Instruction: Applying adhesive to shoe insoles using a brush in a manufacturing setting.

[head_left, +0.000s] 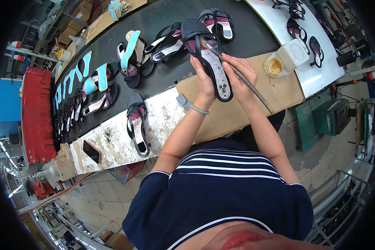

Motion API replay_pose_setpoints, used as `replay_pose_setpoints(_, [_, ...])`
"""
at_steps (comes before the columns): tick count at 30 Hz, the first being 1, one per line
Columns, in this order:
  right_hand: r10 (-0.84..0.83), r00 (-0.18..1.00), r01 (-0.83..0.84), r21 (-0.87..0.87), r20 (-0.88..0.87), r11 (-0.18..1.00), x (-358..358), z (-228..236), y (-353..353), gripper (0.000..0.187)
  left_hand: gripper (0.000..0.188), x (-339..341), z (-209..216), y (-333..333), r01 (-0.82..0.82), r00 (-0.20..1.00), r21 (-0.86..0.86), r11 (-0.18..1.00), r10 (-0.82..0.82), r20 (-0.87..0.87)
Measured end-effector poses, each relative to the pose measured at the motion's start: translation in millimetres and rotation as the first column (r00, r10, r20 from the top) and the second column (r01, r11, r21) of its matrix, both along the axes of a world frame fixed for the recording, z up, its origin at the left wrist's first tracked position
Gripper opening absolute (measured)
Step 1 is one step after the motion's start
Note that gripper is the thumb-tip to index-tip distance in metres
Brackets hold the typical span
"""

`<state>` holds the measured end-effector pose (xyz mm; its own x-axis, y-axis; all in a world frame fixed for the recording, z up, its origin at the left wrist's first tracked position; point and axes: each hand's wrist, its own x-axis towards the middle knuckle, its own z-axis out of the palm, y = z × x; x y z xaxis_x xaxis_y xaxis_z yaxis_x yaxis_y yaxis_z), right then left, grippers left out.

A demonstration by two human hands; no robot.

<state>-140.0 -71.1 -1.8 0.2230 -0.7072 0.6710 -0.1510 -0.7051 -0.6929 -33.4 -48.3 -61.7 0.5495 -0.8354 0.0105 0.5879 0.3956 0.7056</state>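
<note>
A black strappy sandal (214,66) with a pale, speckled insole area is held up over the brown cardboard. My left hand (203,81) grips its left side. My right hand (242,75) pinches a long-handled brush (250,85) and also rests against the sandal's right edge. The brush tip lies at the toe straps, over the purplish front part of the footbed. To the right stands a whitish plastic container (289,56) with an opening that shows yellowish paste (274,66). Another black sandal (137,125) lies on the stained white board, left of my left forearm.
Several black sandals (166,43) and light-blue insoles (131,50) lie on the dark work surface (254,31) ahead and left. A phone (91,151) sits on the white board (112,135). More sandals (316,52) rest on the white surface at right. A red cloth-covered block (38,114) stands far left.
</note>
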Motion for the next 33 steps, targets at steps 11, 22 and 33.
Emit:
replay_pose_setpoints(11, [0.038,0.999,-0.038,-0.032,-0.015,0.999,2.0,4.1,-0.2,0.016,0.059,-5.2,8.0,4.5,0.031,0.999,-0.002,1.0,-0.031,-0.045])
replay_pose_setpoints(22, [0.098,0.995,-0.099,-0.033,-0.023,0.995,3.1,11.0,-2.2,0.016,0.056,-7.0,2.1,4.3,0.064,0.994,-0.03,0.997,-0.067,-0.092])
replay_pose_setpoints(33, [0.31,0.936,-0.307,0.047,-0.169,0.951,-18.8,45.1,-38.0,0.016,0.067,-5.3,0.8,9.4,0.185,0.983,0.008,0.983,-0.185,-0.023])
